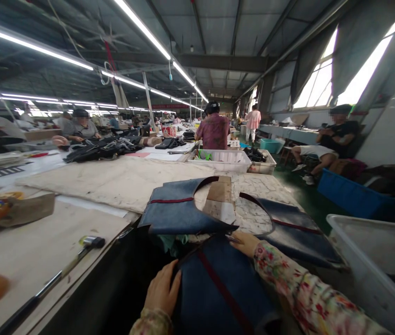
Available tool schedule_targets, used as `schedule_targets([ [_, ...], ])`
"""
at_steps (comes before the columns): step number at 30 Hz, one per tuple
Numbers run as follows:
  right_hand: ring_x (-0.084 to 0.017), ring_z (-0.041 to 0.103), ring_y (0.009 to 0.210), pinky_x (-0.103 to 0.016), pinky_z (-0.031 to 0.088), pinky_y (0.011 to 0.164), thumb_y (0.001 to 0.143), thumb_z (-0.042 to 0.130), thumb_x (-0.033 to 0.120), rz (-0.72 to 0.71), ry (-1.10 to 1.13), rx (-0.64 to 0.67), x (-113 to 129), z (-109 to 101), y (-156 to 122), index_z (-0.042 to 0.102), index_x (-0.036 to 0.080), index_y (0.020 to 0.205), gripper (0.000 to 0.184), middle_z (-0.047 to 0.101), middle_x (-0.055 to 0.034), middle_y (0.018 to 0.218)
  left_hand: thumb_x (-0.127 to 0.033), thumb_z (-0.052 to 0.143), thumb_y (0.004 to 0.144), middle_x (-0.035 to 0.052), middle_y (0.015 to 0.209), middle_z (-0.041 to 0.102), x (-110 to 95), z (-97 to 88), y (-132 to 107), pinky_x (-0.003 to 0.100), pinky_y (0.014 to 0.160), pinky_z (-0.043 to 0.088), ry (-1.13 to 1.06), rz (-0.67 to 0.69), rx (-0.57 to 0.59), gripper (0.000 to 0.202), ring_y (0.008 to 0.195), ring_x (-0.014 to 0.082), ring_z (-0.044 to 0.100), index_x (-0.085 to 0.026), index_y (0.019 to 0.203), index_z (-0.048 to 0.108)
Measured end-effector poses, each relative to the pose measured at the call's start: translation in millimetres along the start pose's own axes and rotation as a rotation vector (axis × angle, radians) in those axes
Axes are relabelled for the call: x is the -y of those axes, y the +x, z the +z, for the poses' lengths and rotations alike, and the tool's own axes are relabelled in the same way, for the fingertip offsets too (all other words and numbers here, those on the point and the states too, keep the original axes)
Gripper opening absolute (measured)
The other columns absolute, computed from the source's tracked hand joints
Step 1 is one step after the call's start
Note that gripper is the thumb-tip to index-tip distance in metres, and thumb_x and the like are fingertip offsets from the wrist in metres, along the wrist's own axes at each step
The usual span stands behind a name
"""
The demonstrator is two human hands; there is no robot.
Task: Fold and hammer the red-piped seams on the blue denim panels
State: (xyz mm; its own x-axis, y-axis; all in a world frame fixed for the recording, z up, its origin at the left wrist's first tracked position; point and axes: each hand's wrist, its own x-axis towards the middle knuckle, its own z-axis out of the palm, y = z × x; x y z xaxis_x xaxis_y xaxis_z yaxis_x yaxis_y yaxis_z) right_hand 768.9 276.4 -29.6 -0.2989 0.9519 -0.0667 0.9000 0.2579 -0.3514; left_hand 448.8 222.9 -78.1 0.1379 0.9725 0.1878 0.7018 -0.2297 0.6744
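Resting at the left side: the left hand (pixel 162 284) lies along the edge of the near blue panel (pixel 195 302), fingers extended and thumb parted from them.
Right hand: the right hand (pixel 243 243) bends over the panel's top end; a thin shiny thing (pixel 232 239) shows at the fingertips, too small to name, and how firmly they close on it I cannot make out.
Near panel: low in view between the forearms, its dark red stripe (pixel 223 291) slanting.
Shiny tip: if sharp, a slip could score the smooth blue face.
Second panel: this second blue panel (pixel 169 216) lies just beyond, its pointed end close to the right fingers; a sideways sweep might catch and crease it.
Curved panel: the third blue panel (pixel 288 237) lies beside the floral sleeve (pixel 298 288), which could drag it askew.
Dark gap: should the left palm lift, the near panel may slide toward the dark gap (pixel 113 279).
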Motion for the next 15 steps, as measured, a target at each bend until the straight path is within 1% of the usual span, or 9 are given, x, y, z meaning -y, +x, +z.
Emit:
schedule_targets([
  [3,-0.017,0.054,0.085,-0.029,0.039,0.075,0.083,0.039,0.031,0.101,-0.011,-0.012,-3.0,5.2,8.2,0.057,0.013,0.094,0.027,0.059,-0.008,0.091,-0.038,0.035,0.084,0.0076,0.115,0.058,-1.3,8.9,-3.1,0.04,0.093,0.04,0.191,0.068,-0.073,0.042,0.107,0.0209,0.052,-0.017,0.115,0.053],
  [5,-0.017,0.054,0.08,-0.029,0.039,0.071,0.084,0.039,0.034,0.147,-0.017,-0.005,-3.2,1.8,7.8,0.057,0.014,0.087,0.027,0.059,-0.0069,0.084,-0.038,0.035,0.085,0.0065,0.113,0.059,0.2,10.4,-6.0,0.037,0.091,0.042,0.24,0.111,-0.081,0.04,0.106,0.0193,0.053,-0.018,0.114,0.054],
  [7,-0.016,0.054,0.075,-0.028,0.039,0.069,0.082,0.041,0.036,0.151,-0.021,0.015,-0.1,-3.4,0.1,0.057,0.015,0.077,0.027,0.059,-0.0053,0.078,-0.036,0.036,0.085,0.0059,0.112,0.06,2.2,9.8,-8.0,0.036,0.089,0.044,0.273,0.146,-0.114,0.038,0.104,0.0185,0.054,-0.019,0.114,0.054],
  [9,-0.016,0.054,0.072,-0.028,0.039,0.067,0.083,0.04,0.036,0.135,-0.023,0.028,5.5,-5.1,-16.5,0.055,0.016,0.073,0.027,0.058,-0.0043,0.075,-0.034,0.038,0.085,0.0058,0.11,0.06,4.1,7.9,-9.0,0.035,0.087,0.045,0.298,0.191,-0.159,0.036,0.103,0.0182,0.055,-0.019,0.113,0.055],
  [10,-0.016,0.055,0.071,-0.028,0.04,0.066,0.084,0.037,0.037,0.133,-0.025,0.026,8.2,-2.7,-28.0,0.055,0.016,0.073,0.029,0.058,-0.0045,0.074,-0.034,0.039,0.084,0.0056,0.109,0.061,4.7,6.5,-9.3,0.034,0.086,0.046,0.311,0.224,-0.178,0.036,0.102,0.0181,0.055,-0.019,0.113,0.055],
  [12,-0.017,0.055,0.07,-0.03,0.042,0.064,0.086,0.031,0.04,0.141,-0.019,-0.011,11.1,11.0,-55.3,0.054,0.016,0.073,0.036,0.058,-0.0056,0.073,-0.035,0.043,0.082,0.0049,0.106,0.063,4.4,3.2,-10.0,0.033,0.082,0.047,0.343,0.308,-0.185,0.034,0.098,0.0182,0.057,-0.021,0.11,0.056],
  [14,-0.018,0.058,0.071,-0.031,0.046,0.066,0.087,0.027,0.046,0.147,0.022,-0.149,8.8,36.6,-84.1,0.054,0.016,0.075,0.043,0.059,-0.0075,0.076,-0.033,0.046,0.081,0.0038,0.105,0.063,0.2,0.9,-11.6,0.032,0.081,0.048,0.386,0.383,-0.186,0.032,0.096,0.0182,0.058,-0.023,0.108,0.058],
  [15,-0.019,0.059,0.077,-0.03,0.048,0.069,0.087,0.026,0.047,0.146,0.057,-0.25,5.9,52.0,-97.2,0.056,0.016,0.079,0.044,0.06,-0.0088,0.083,-0.03,0.046,0.08,0.0032,0.105,0.063,-3.9,1.0,-12.8,0.033,0.082,0.047,0.406,0.415,-0.194,0.031,0.096,0.0179,0.058,-0.024,0.108,0.057],
])
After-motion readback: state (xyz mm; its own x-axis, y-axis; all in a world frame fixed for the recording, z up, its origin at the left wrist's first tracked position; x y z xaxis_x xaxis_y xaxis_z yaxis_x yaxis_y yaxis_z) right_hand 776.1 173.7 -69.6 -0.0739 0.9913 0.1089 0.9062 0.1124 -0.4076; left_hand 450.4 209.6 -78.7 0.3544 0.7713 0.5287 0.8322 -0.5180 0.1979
